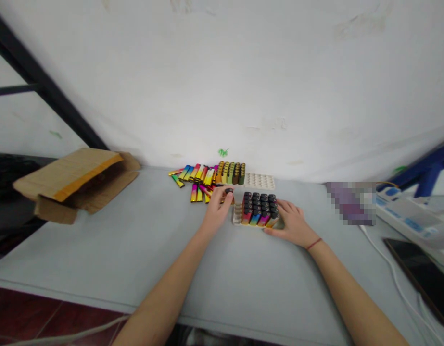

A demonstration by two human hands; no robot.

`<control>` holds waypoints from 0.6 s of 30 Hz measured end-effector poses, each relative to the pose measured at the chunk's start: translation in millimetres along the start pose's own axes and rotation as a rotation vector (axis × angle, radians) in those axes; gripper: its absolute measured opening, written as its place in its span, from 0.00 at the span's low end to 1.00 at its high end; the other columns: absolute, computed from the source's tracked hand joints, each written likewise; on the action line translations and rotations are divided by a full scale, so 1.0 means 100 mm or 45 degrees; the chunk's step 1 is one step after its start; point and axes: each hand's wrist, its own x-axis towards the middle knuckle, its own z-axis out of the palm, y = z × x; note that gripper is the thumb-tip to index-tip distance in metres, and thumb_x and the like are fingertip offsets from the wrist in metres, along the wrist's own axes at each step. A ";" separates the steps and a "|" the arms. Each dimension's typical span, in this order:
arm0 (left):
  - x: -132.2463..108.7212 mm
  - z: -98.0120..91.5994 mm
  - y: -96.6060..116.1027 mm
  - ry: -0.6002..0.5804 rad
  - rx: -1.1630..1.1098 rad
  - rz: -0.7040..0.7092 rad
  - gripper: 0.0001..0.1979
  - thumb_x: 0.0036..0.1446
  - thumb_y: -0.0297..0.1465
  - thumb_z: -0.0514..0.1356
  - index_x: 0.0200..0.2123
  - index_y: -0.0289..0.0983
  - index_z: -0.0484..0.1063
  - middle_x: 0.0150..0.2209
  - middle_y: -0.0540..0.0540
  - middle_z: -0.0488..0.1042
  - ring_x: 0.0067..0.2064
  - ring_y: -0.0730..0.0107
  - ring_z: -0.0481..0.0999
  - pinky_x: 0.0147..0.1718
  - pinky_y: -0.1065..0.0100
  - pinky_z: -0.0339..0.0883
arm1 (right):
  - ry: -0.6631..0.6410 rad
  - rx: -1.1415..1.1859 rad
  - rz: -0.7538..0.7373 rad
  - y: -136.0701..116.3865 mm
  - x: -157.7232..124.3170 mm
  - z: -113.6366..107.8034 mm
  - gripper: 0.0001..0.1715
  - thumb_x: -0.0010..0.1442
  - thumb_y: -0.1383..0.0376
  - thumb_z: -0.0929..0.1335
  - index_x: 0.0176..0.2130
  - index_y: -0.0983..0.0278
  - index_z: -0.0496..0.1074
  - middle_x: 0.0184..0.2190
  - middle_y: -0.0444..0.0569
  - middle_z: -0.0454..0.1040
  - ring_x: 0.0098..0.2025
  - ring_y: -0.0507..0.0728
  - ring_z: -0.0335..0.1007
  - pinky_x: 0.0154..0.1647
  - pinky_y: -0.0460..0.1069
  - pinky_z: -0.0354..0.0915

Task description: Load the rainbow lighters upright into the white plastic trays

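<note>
A white slotted tray (237, 215) stands mid-table, filled with several upright rainbow-coloured lighters (258, 207) with black caps; its left column of slots looks bare. My left hand (219, 209) is closed on a single lighter (229, 192) just left of the tray. My right hand (292, 222) rests against the tray's right front corner, fingers curled round its edge. Behind lies a loose pile of lighters (197, 179), and a row of upright lighters (232, 173) stands next to it.
A second white tray (259, 180) sits against the wall behind the first. A torn cardboard box (75, 181) lies at the left table edge. At the right are a blurred purple object (351, 203), a white cable (391, 271) and a dark phone (422, 276).
</note>
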 end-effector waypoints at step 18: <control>-0.03 -0.04 0.13 -0.169 0.433 0.064 0.11 0.61 0.32 0.58 0.46 0.41 0.75 0.46 0.42 0.79 0.48 0.59 0.77 0.55 0.57 0.65 | -0.004 -0.021 -0.012 -0.03 -0.01 -0.02 0.43 0.55 0.40 0.69 0.60 0.61 0.68 0.61 0.62 0.68 0.60 0.72 0.63 0.56 0.65 0.61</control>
